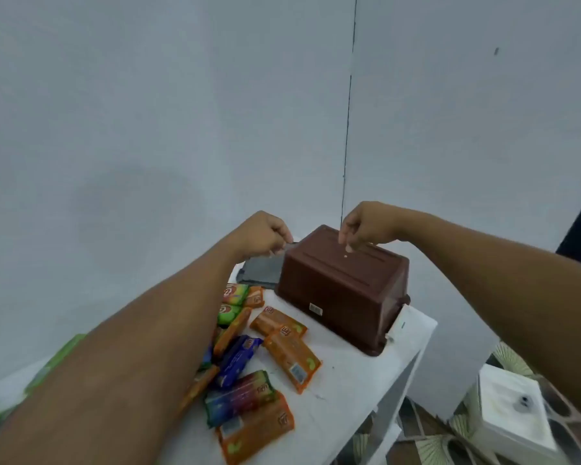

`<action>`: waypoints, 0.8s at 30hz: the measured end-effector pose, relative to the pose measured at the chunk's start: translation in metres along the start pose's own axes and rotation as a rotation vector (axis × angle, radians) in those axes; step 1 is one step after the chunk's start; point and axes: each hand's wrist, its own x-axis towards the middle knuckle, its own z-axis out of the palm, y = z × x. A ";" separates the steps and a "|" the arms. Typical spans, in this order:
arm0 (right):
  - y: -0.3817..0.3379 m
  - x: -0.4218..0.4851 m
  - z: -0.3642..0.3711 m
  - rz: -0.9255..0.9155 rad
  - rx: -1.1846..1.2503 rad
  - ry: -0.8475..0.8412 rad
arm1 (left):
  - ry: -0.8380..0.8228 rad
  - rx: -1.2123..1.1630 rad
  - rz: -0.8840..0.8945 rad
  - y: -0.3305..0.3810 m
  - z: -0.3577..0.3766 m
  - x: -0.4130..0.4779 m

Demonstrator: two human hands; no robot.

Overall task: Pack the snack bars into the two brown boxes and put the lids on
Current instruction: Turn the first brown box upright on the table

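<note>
Closest to the lens, my left forearm (98,380) sweeps up from the lower left corner, right over the snack bars (292,360) scattered on the white table (366,380) at bottom centre. And what a spread: orange wrappers lying at all angles, a blue bar (239,360) in the middle, a dark rainbow-coloured bar (240,397) just below it, and two green packs (232,302) higher up beside my arm. All of them loose on the tabletop, none packed!

Up at centre frame, my left hand (262,236) has its fingers curled, pinching the upper edge of a dark grey flat piece (260,270) that lies just left of the brown box (342,286). That box sits upside down on the table, right of centre, base facing up, rim on the tabletop, a small white sticker (315,309) on its near wall.

My right hand (366,226) comes in from the right, fingers bunched and pointing down, fingertips (348,248) touching the upturned base. Whether they pinch anything, I cannot tell.

Down in the lower right corner, a white box (514,414) rests on a patterned floor (433,444)
</note>
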 end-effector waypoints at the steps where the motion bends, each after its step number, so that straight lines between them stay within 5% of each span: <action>1: 0.008 -0.002 -0.002 0.032 -0.012 -0.037 | -0.001 0.020 -0.007 0.003 0.008 0.006; 7: 0.062 -0.012 -0.002 0.093 -0.239 -0.238 | 0.011 0.110 -0.088 0.007 0.042 0.036; 12: 0.093 -0.014 0.016 0.018 -0.549 -0.355 | -0.190 0.288 -0.257 -0.008 0.058 0.052; 24: 0.115 -0.008 0.032 -0.295 -0.763 -0.113 | -0.136 0.182 -0.304 -0.022 0.074 0.055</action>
